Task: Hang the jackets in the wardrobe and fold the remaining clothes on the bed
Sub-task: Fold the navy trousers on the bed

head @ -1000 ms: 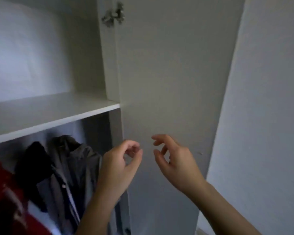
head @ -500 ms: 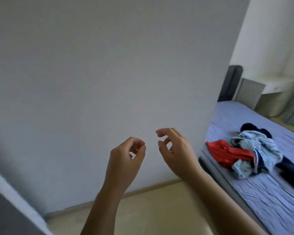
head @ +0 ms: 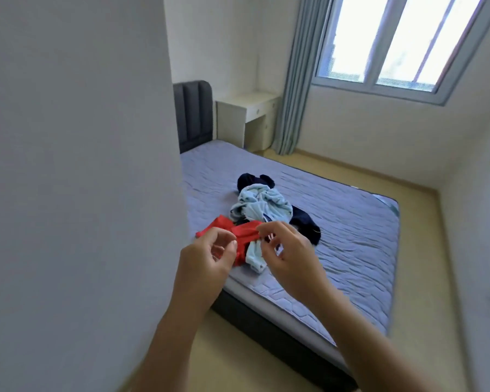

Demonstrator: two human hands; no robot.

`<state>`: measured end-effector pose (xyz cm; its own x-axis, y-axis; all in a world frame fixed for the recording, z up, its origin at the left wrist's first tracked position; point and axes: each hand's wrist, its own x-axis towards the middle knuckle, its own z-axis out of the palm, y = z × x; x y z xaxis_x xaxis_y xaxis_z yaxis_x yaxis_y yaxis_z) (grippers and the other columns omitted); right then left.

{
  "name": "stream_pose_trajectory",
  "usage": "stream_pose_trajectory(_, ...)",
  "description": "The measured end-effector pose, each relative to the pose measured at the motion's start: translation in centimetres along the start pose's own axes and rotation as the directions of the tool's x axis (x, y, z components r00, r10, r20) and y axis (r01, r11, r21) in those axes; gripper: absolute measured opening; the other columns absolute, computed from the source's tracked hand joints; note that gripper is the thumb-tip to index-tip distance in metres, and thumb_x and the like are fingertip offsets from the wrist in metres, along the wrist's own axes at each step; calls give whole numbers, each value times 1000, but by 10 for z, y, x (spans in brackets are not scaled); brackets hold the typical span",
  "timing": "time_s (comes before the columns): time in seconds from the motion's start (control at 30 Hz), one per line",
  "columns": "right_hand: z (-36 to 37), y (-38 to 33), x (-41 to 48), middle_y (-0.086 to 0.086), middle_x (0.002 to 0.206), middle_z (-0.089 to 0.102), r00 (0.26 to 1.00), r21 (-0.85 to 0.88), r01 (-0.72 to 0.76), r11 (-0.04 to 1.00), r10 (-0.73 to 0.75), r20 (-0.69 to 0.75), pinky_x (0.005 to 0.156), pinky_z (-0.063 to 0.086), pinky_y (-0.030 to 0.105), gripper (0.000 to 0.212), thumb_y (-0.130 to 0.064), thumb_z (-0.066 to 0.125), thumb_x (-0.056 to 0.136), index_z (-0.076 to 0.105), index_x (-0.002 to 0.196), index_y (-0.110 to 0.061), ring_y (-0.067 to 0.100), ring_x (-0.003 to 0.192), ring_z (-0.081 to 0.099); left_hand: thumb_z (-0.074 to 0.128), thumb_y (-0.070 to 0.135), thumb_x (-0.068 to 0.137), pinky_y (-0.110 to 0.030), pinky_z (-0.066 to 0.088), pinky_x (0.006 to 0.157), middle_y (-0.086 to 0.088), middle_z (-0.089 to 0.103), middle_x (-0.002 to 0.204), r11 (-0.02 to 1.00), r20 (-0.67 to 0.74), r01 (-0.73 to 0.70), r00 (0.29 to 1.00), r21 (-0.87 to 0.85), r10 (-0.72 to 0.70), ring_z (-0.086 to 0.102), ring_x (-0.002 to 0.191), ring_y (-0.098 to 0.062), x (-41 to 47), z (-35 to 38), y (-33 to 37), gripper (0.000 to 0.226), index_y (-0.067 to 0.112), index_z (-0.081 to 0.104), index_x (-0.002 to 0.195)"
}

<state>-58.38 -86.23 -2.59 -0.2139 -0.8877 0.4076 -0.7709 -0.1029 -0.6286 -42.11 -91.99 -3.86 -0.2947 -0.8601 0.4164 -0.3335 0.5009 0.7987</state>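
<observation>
While both forearms rise from the bottom edge of the head view, the left hand [head: 207, 260] and right hand [head: 290, 257] hang side by side in the air, close but not touching.

Left fingers [head: 219, 236]: loosely curled, thumb tip near the forefinger, nothing pinched. Right fingers [head: 277, 226]: likewise loosely curled, thumb below the forefinger, nothing held. Both palms are empty.

Clothes lie in one heap on the bed [head: 351, 222], toward its left half and nearer the foot than the headboard [head: 193, 114].
- Red garment [head: 245, 233]: front left of the heap, partly hidden behind both hands.
- Light blue garment [head: 262, 205]: crumpled on top, middle of the heap, one end trailing toward the foot edge.
- Navy garment [head: 306, 226]: right of the blue one and partly under it. More dark cloth shows behind the blue one; I cannot tell whether it is the same piece.

None is folded. The hands overlap the heap in the frame, but they are held above the floor [head: 266, 372], short of the mattress edge.

Wall [head: 68, 165] fills the left side. Curtain [head: 294, 80] and window [head: 393, 43] are at the far right.
</observation>
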Motion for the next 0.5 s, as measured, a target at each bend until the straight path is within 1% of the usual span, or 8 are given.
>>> stream_pose_trajectory(0.07,-7,30,20,-15,103,59,997,-24,-67,997,66,-33,68,51,28,22,-18,57,90,62,110,-25,5,83,57,65,23,88,-5,45,63,20,66,75,999,72,-17,997,-31,19,63,73,3,37,29,-7,11,32,64,83)
stream_pose_trajectory(0.13,-13,60,33,-14,103,60,987,-37,-147,988,144,-67,67,51,28,22,-17,56,90,62,110,-24,3,83,58,65,23,88,-5,44,61,20,66,73,998,141,-25,989,-50,32,63,72,2,65,58,-14,10,32,64,83)
stream_pose_trajectory(0.2,-16,92,45,-16,104,59,975,-51,-211,976,206,-88,67,50,24,22,-16,56,90,62,110,-24,-1,84,56,65,22,87,-8,45,60,21,65,74,998,208,-27,977,-49,37,62,71,1,89,86,-26,13,33,63,81)
stream_pose_trajectory(0.27,-15,127,59,-18,104,56,961,-55,-267,962,261,-89,67,48,19,22,-16,57,91,61,111,-24,-4,85,55,65,20,87,-13,48,60,22,65,77,999,269,-1,963,-38,11,62,72,-1,114,116,-43,15,34,63,81)
stream_pose_trajectory(0.3,-14,146,69,-19,104,55,955,-54,-288,956,282,-86,68,47,18,22,-16,56,91,61,111,-24,-4,85,55,66,20,87,-15,49,61,22,64,76,999,284,11,959,-31,-2,62,72,-2,126,132,-53,16,34,62,80)
stream_pose_trajectory(0.37,-9,187,91,-18,104,56,945,-58,-323,944,319,-69,69,45,17,22,-16,56,91,61,111,-23,-6,82,54,66,18,87,-14,48,62,20,65,76,999,294,35,955,-36,-23,61,73,-2,152,166,-74,19,35,62,78)
stream_pose_trajectory(0.43,-1,229,115,-15,104,57,931,-69,-364,929,362,-35,68,42,15,23,-17,55,91,61,112,-22,-7,80,53,65,18,87,-15,48,63,17,67,76,994,317,91,946,-65,-66,63,73,-4,175,202,-94,20,36,63,78)
stream_pose_trajectory(0.5,9,271,142,-15,103,56,912,-82,-406,910,409,23,65,39,11,23,-17,53,92,60,114,-22,-8,77,52,65,18,87,-19,51,64,15,69,75,983,346,165,929,-75,-129,64,72,-5,196,236,-116,19,35,64,79)
